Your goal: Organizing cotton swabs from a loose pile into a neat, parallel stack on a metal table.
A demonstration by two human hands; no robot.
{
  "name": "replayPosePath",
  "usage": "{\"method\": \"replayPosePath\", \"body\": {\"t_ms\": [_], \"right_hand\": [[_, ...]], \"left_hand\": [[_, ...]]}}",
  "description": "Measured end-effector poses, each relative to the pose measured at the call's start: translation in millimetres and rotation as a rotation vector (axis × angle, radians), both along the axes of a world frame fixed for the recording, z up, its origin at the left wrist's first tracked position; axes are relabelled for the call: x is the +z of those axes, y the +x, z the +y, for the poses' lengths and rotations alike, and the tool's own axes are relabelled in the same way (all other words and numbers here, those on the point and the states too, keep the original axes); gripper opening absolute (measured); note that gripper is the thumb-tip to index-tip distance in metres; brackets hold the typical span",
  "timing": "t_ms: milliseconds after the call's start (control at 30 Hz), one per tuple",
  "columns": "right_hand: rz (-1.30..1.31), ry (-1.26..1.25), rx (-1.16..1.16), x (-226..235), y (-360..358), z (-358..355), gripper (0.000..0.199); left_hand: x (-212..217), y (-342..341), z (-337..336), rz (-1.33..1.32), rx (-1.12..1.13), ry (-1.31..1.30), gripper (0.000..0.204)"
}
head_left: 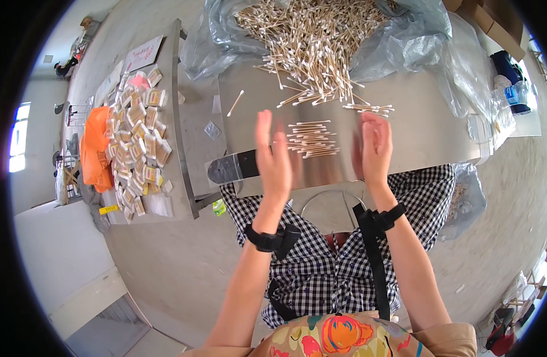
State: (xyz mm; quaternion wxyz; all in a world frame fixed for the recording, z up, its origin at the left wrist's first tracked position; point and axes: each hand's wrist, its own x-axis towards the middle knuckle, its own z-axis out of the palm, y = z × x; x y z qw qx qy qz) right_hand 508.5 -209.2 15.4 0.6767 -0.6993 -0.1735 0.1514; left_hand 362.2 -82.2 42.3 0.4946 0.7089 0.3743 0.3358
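Observation:
A small stack of cotton swabs (pixel 313 140) lies on the metal tabletop (pixel 422 134), most of the sticks running side to side. My left hand (pixel 274 159) stands upright just left of the stack, its fingers stretched and slightly blurred. On the other side, my right hand (pixel 374 146) is also held on edge with straight fingers, a gap between it and the sticks. Neither hand holds anything. A few loose swabs (pixel 369 109) lie just beyond my right fingertips. One single swab (pixel 235 103) rests apart at the left. Beyond them spreads a large heap of swabs (pixel 312 44).
Crumpled clear plastic (pixel 404 50) surrounds the heap. A dark strip with a rounded, clear-wrapped end (pixel 226 169) lies at the table's near left edge. On a side table, many small swab packs (pixel 139 137) are piled next to an orange bag (pixel 97 149). A cardboard box (pixel 491 24) stands far right.

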Motion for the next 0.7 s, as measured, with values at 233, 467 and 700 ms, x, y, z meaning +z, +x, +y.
{"method": "replayPosePath", "body": {"t_ms": [233, 467, 700], "right_hand": [[0.182, 0.164, -0.02, -10.2, -20.0, 16.8, 0.031], [0.172, 0.165, 0.056, -4.0, -32.0, 21.5, 0.038], [0.2, 0.214, 0.108, -11.3, -45.5, 37.6, 0.045]], "left_hand": [[-21.7, 1.8, 6.0, -0.489, 0.184, -0.519, 0.057], [-14.5, 4.3, -9.7, -0.467, 0.237, -0.479, 0.06], [-23.9, 16.2, -22.3, -0.514, 0.112, -0.547, 0.063]]}}
